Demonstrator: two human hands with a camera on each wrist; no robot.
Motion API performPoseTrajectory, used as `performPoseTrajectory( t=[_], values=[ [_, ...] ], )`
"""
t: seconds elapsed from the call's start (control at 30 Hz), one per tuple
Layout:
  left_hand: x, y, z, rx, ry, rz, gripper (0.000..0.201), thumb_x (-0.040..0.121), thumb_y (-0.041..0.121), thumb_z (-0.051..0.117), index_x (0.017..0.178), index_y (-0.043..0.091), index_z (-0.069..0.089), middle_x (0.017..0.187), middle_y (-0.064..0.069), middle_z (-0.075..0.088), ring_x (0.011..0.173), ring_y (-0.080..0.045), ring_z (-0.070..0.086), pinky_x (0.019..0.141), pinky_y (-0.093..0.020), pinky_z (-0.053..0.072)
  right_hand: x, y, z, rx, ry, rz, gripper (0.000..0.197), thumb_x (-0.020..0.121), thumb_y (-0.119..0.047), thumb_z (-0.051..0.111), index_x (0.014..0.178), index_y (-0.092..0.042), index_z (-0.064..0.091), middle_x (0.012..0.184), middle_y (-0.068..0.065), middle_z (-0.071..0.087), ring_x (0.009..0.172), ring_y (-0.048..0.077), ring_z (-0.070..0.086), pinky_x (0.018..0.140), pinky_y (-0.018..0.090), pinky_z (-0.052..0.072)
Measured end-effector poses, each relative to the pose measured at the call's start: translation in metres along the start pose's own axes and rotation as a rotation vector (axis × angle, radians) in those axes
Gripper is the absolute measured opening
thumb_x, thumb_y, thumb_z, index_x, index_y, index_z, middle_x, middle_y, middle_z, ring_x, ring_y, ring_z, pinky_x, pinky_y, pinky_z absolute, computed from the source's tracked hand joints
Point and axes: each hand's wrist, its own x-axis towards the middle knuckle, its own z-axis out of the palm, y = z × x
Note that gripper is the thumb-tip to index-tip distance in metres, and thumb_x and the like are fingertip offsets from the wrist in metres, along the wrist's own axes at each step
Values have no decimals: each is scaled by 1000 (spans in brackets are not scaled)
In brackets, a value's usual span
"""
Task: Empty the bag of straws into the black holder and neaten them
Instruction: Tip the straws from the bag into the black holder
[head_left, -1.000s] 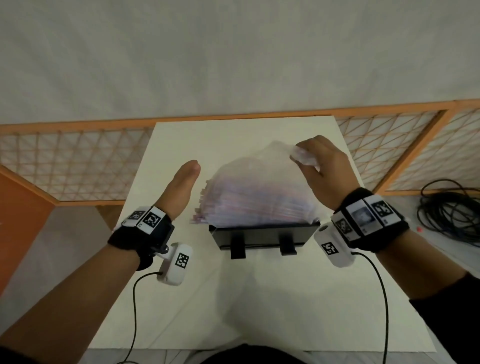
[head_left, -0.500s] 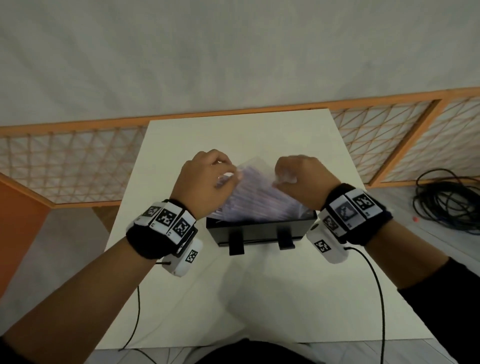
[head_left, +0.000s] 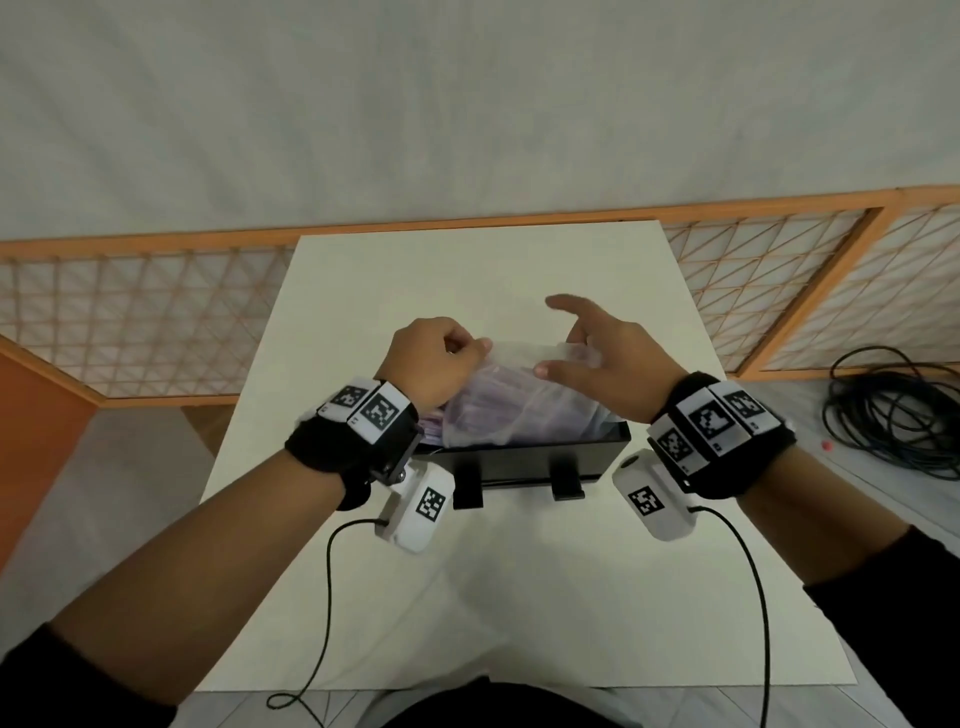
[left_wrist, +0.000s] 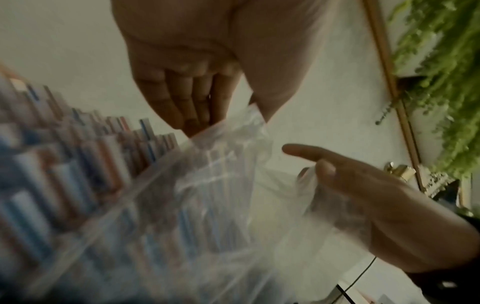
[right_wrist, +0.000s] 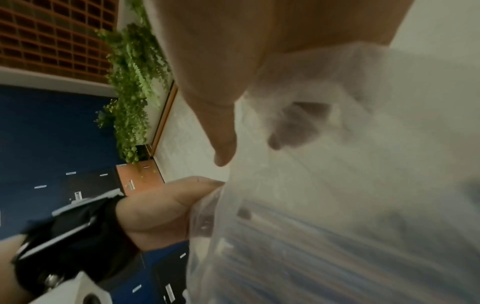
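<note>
A clear plastic bag (head_left: 511, 400) full of striped straws (left_wrist: 78, 164) lies slumped over the black holder (head_left: 524, 460) at mid-table. Some straw ends (head_left: 431, 422) poke out of the bag's left side above the holder. My left hand (head_left: 457, 353) is curled and pinches the bag's upper left edge (left_wrist: 233, 123). My right hand (head_left: 587, 345) holds the upper right corner of the plastic (left_wrist: 309, 185) between thumb and curled lower fingers. Its index finger (head_left: 558, 302) sticks out straight. Through the plastic, those curled fingers (right_wrist: 293, 123) show dimly.
The holder stands on a white table (head_left: 363, 597) with bare surface in front of and behind it. Orange-framed lattice screens (head_left: 130, 317) run behind and to the right. A coil of black cable (head_left: 893, 415) lies on the floor at right.
The right hand brought the bag down from its raised position onto the holder. My left hand, open beside it a second ago, took hold of the bag's left edge. The right index and thumb have spread.
</note>
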Motion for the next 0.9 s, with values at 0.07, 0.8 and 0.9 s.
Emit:
performPoseTrajectory(
  t=[0.07, 0.8, 0.9],
  values=[
    [2, -1, -3, 79, -49, -29, 27, 83, 36, 66, 84, 9, 69, 85, -5, 69, 81, -20, 62, 71, -27, 46, 5, -1, 6, -57, -51, 12, 36, 84, -33, 65, 117, -22, 60, 101, -2, 60, 93, 14, 55, 78, 17, 36],
    [-7, -2, 16, 996, -347, 378, 107, 70, 77, 51, 145, 8, 19, 151, -5, 33, 143, -22, 18, 113, -62, -5, -3, 17, -31, -294, -21, 89, 12, 83, -20, 63, 88, -10, 60, 82, 6, 59, 79, 28, 56, 56, 21, 37],
    [-6, 6, 17, 1199, -382, 488, 112, 63, 86, 45, 147, 15, 25, 154, -6, 28, 144, -26, 13, 110, -64, -12, -2, 3, -23, -119, 56, 10, 25, 84, -23, 65, 107, -16, 60, 86, 1, 57, 74, 20, 53, 58, 17, 40]
  ],
)
